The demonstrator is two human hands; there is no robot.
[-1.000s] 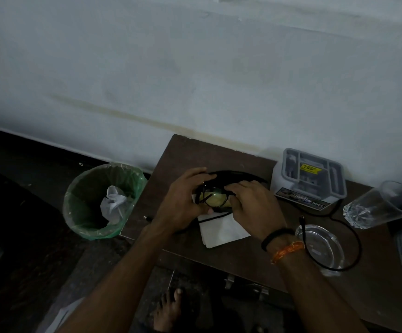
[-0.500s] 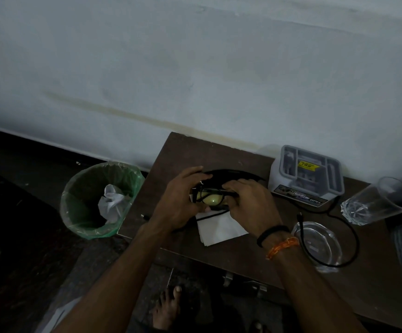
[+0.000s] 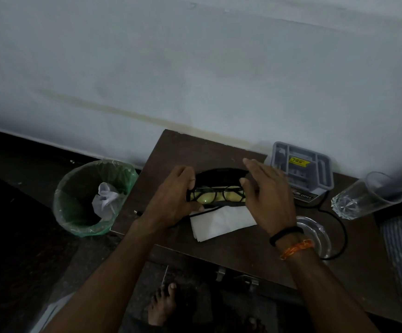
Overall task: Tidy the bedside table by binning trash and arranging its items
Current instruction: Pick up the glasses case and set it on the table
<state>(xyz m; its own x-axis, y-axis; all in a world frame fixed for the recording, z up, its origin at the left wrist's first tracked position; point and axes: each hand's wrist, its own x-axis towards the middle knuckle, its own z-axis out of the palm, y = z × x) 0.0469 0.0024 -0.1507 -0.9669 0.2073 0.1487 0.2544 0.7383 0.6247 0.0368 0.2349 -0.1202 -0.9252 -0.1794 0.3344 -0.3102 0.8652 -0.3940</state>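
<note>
At the frame's centre, the left hand [image 3: 171,200] is clamped on the left end of an open black glasses case [image 3: 219,176] on the tabletop [image 3: 231,251], spectacles [image 3: 215,194] lying inside. The right hand [image 3: 267,200] hovers over its right end, fingers spread and loose. A white tissue [image 3: 221,223] lies just below the case.

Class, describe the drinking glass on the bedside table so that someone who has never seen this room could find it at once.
Start at the dark wooden bedside table against the pale wall. Go to its far right corner, beyond the grey organiser box. There lies the drinking glass, clear and tipped on its side, unlike the low round glass dish nearby.
</note>
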